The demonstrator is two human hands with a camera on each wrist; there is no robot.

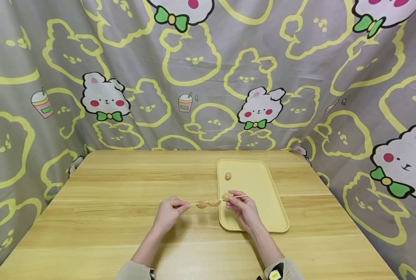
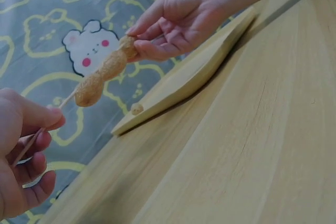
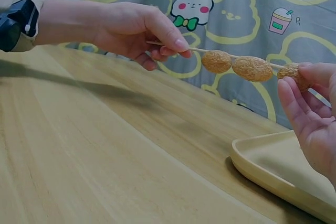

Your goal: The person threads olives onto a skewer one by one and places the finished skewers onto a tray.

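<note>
My left hand [image 1: 168, 215] pinches a thin wooden skewer [image 3: 195, 50] near its left end, between thumb and fingers. Two wrinkled brown fried balls, a left one [image 3: 216, 62] and a middle one [image 3: 252, 68], are threaded along it. At the right, a third fried ball [image 3: 292, 74] sits on the skewer in the thumb and fingers of my right hand [image 1: 244, 210], which partly hide it. Beyond that hand the skewer's other end sticks out in the head view. The skewer is held nearly level above the table, its right part over the tray's left edge.
A pale yellow rectangular tray [image 1: 257, 182] lies on the right half of the wooden table [image 1: 131, 186]. One more brown ball [image 1: 228, 176] rests near the tray's far left corner. A patterned grey curtain [image 1: 208, 89] hangs behind the table and along its sides.
</note>
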